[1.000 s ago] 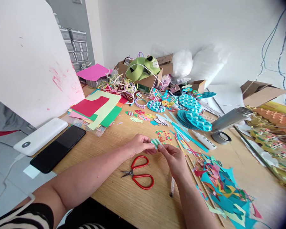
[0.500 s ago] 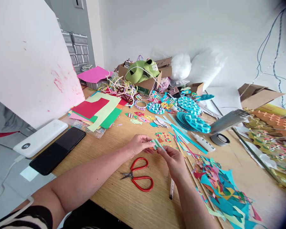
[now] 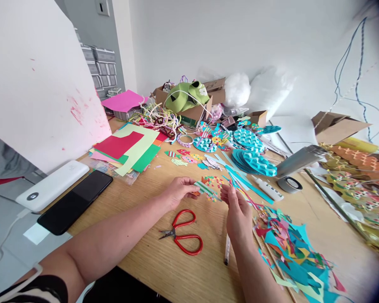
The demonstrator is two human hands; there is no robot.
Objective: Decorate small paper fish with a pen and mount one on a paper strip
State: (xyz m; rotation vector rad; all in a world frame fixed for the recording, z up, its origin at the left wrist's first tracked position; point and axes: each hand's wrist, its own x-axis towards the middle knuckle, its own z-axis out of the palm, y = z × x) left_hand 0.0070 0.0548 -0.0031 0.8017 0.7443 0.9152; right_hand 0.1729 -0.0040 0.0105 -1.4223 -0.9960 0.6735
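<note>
My left hand (image 3: pixel 180 192) pinches a small paper piece with green and white stripes (image 3: pixel 204 189) at its left end. Just right of the paper is my right hand (image 3: pixel 239 210), its thumb and fingers drawn together; whether a scrap sits between them I cannot make out. Red-handled scissors (image 3: pixel 174 232) lie on the table below the hands, blades towards the left. Behind the paper, small colourful cut pieces (image 3: pixel 213 181) are scattered on the wood. A pen (image 3: pixel 227 250) lies partly hidden by my right wrist.
Stacked coloured paper (image 3: pixel 130 147), a black phone (image 3: pixel 76 202) and a white power bank (image 3: pixel 53 185) are left. Paper fish (image 3: pixel 178 162) lie beyond the hands. At right are blue scalloped discs (image 3: pixel 255 162), a glue bottle (image 3: pixel 269 189), a tape roll (image 3: pixel 289 184), a metal flask (image 3: pixel 302 160) and paper scraps (image 3: pixel 293 248).
My right hand has let go of the striped paper and shifted right and slightly up. My left hand keeps the paper, more of which now shows. The view has turned slightly.
</note>
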